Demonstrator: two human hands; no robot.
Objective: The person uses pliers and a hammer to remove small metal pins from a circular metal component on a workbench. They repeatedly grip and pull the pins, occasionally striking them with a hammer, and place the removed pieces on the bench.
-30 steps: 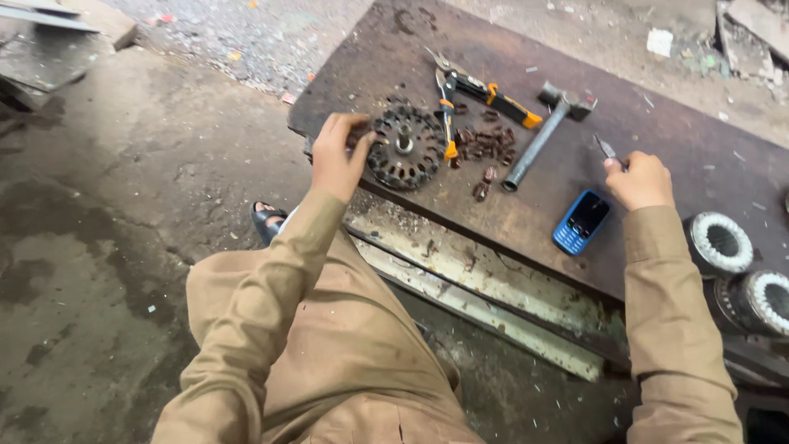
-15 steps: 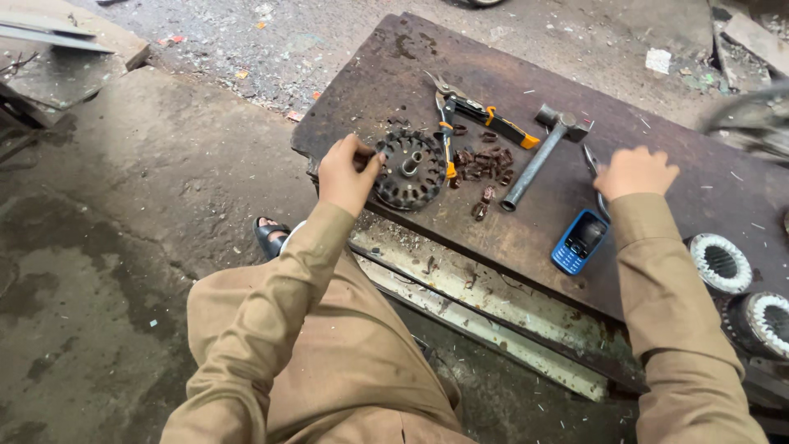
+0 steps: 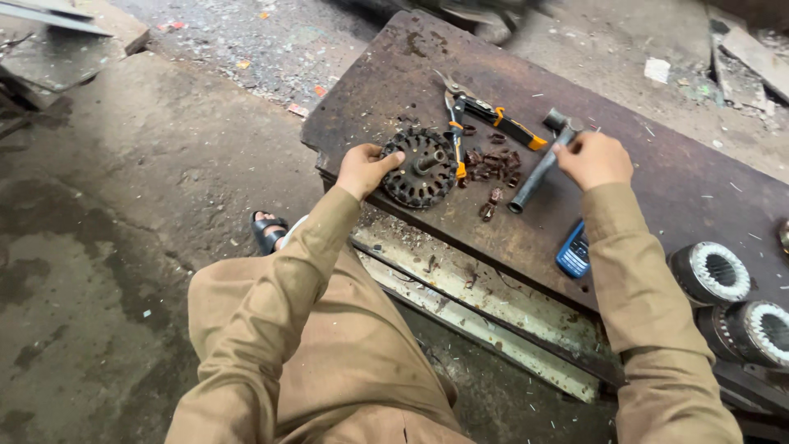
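Observation:
My left hand [image 3: 364, 168] grips the near left rim of a dark round toothed motor core [image 3: 421, 166] lying flat on the rusty metal table [image 3: 682, 185]. My right hand [image 3: 596, 158] rests on the head end of a grey metal hammer [image 3: 538, 166], its fingers curled around it. Black pliers with orange handles [image 3: 481, 115] lie just behind the core. A small pile of brown metal bits [image 3: 493, 163] sits between the core and the hammer.
A blue mobile phone [image 3: 574, 251] lies near the table's front edge beside my right sleeve. Two round wound stators [image 3: 711, 273] stand at the right. A sandalled foot [image 3: 268, 230] shows on the concrete floor below. Debris and a slab [image 3: 49, 37] lie at the far left.
My right hand moved left from beside the phone to the hammer's head. My left hand stayed on the round core. The view has shifted slightly.

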